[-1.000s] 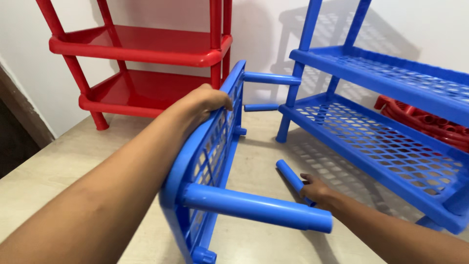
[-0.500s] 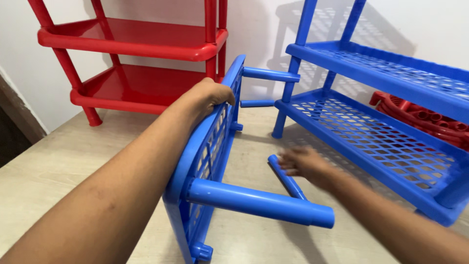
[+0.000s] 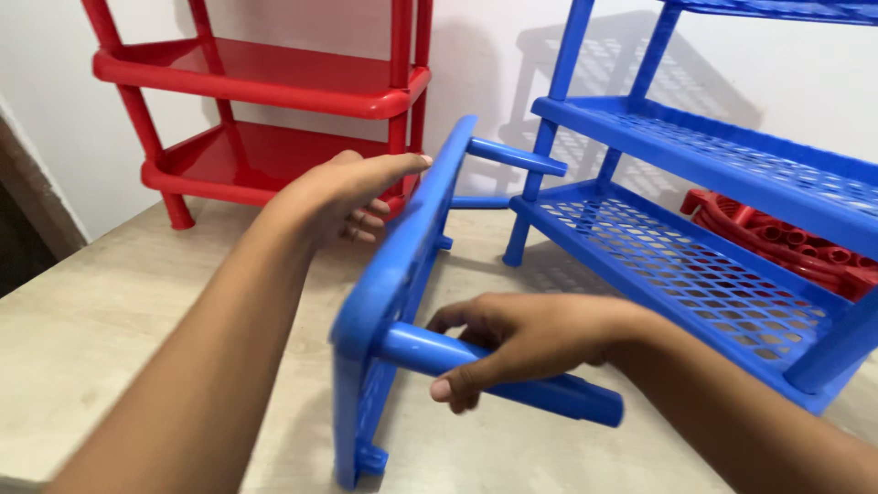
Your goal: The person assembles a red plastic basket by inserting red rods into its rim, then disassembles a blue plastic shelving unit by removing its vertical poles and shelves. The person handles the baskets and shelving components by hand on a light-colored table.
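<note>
A blue perforated plastic shelf panel [image 3: 402,265] stands on its edge on the beige floor, with short blue leg tubes sticking out toward the right. My right hand [image 3: 526,343] is wrapped around the nearest leg tube [image 3: 585,401], close to the panel's near corner, thumb underneath. Beside the panel's upper edge, my left hand [image 3: 343,197] has its fingers loosely apart and holds nothing; the thumb tip reaches the rim. A far leg tube [image 3: 517,157] points at the blue rack.
A red shelf rack [image 3: 265,82] stands against the white wall at the back left. At the right stands a blue rack [image 3: 695,146] with perforated shelves, and red plastic parts [image 3: 777,238] lie behind its lower shelf. A dark doorway edge is at far left.
My left hand has let go of the panel's top edge and opened. My right hand has left the loose blue tube on the floor and closed on the panel's nearest leg tube.
</note>
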